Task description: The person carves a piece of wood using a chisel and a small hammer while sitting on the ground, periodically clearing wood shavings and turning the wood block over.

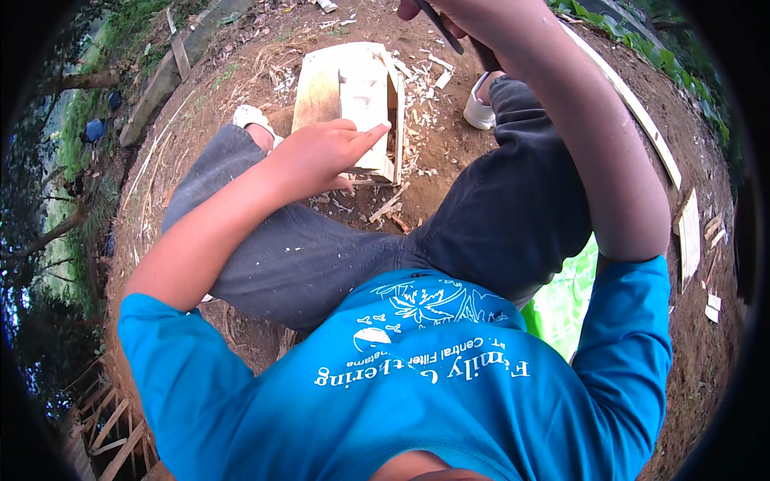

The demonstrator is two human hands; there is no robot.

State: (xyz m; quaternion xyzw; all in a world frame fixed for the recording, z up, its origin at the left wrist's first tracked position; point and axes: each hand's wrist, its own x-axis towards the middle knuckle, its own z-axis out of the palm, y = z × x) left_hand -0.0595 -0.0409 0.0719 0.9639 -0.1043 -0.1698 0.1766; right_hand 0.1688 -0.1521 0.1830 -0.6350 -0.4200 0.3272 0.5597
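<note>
Centrally, a pale wooden block [353, 100] stands on bare brown soil [449, 152] between the person's feet, its flat faces freshly cut and light-coloured. Left hand [321, 152] rests on the near end of the block, index finger stretched out along the top face, other fingers curled loosely; it steadies the wood and grips nothing. Right hand [449, 16] is raised at the top edge of the view, closed round a dark-handled tool [441, 28]; the working end of the tool is cut off by the frame, so its kind cannot be told. Wood chips [417, 80] lie scattered on the soil around the block, thickest to its right. White shoes [480, 108] sit either side. Dark grey trousers cover both bent knees. A long pale plank [634, 112] lies on the ground well to the right, with short offcuts [690, 232] near it.
</note>
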